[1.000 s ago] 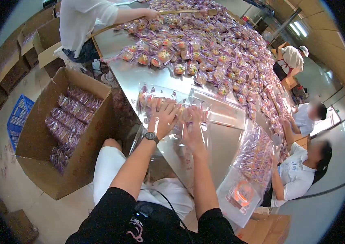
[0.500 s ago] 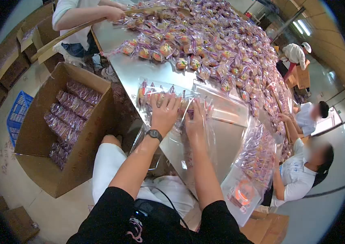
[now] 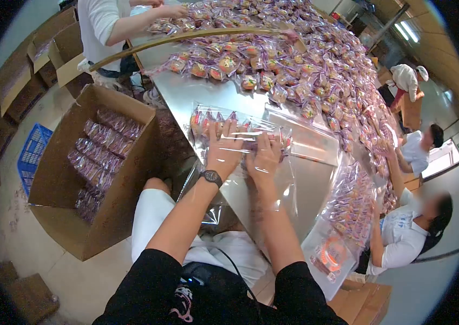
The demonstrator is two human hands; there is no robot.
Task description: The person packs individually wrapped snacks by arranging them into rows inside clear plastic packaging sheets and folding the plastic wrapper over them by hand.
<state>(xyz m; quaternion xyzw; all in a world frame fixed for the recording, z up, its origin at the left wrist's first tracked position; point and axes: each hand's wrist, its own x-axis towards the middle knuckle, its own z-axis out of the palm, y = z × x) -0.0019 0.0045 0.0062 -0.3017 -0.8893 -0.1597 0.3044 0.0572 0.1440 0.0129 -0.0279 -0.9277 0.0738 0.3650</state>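
On my feed, left hand (image 3: 225, 153) and right hand (image 3: 264, 161) lie unclenched over bagged snack packets (image 3: 248, 142) on the bench (image 3: 172, 98); I judge the carton (image 3: 51, 170) partly filled, many loose packets (image 3: 308, 81) left

Single head-worn, wide-angle view
It faces forward and down, near above the wearer's hands (image 3: 224, 153) and the bench (image 3: 178, 100).

Cool light comes from long white fluorescent tubes (image 3: 409, 31) at upper right, while a bright white rectangular panel (image 3: 444, 161) glows below. Glare streaks the silver metal bench (image 3: 171, 98) and clear plastic bag (image 3: 286, 174). Brown cardboard boxes (image 3: 17, 96) at left sit dimmer. Fisheye distortion curves the edges into speckled black corners.
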